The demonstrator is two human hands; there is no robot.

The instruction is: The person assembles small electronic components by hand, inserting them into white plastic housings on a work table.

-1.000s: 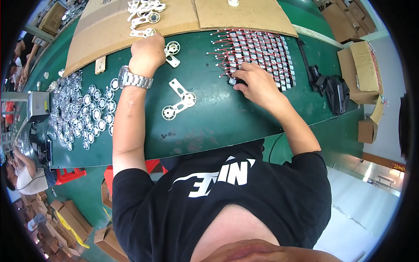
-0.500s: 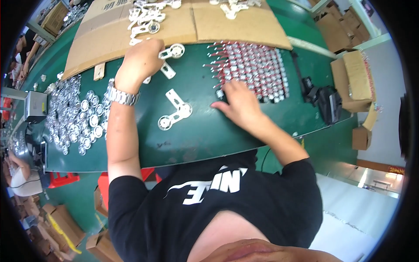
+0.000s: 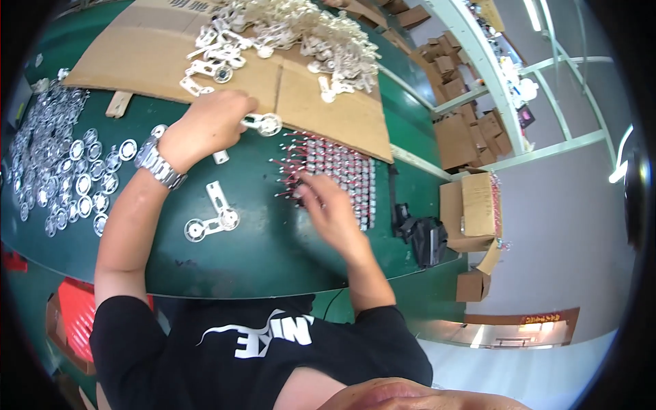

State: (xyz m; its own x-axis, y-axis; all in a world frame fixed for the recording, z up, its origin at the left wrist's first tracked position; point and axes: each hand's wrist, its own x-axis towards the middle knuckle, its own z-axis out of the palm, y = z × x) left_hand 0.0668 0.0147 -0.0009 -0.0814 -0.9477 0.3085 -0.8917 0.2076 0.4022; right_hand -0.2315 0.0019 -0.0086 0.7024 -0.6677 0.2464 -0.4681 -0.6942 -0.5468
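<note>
My left hand (image 3: 208, 125), with a steel watch on its wrist, is closed on a white plastic bracket (image 3: 268, 124) whose round ring end sticks out to the right. Under that hand, part of another white piece (image 3: 220, 157) shows on the green table. Nearer to me lies a white angled bracket (image 3: 217, 217) with two ring ends. My right hand (image 3: 329, 208) pinches a small dark-ended motor (image 3: 299, 194) at the left edge of the rows of small silver motors (image 3: 342, 167) with red wires. Its fingers partly hide that motor.
Many clear round discs (image 3: 82, 184) spread over the left of the table. A cardboard sheet (image 3: 147, 61) at the back carries a heap of white plastic parts (image 3: 294, 27). A black bag (image 3: 427, 239) lies at the right edge, with cardboard boxes (image 3: 471, 212) beyond.
The view has swung, so the table appears farther left. My right thumb and fingers have drawn together at the motors' left edge. My left hand still holds the white bracket.
</note>
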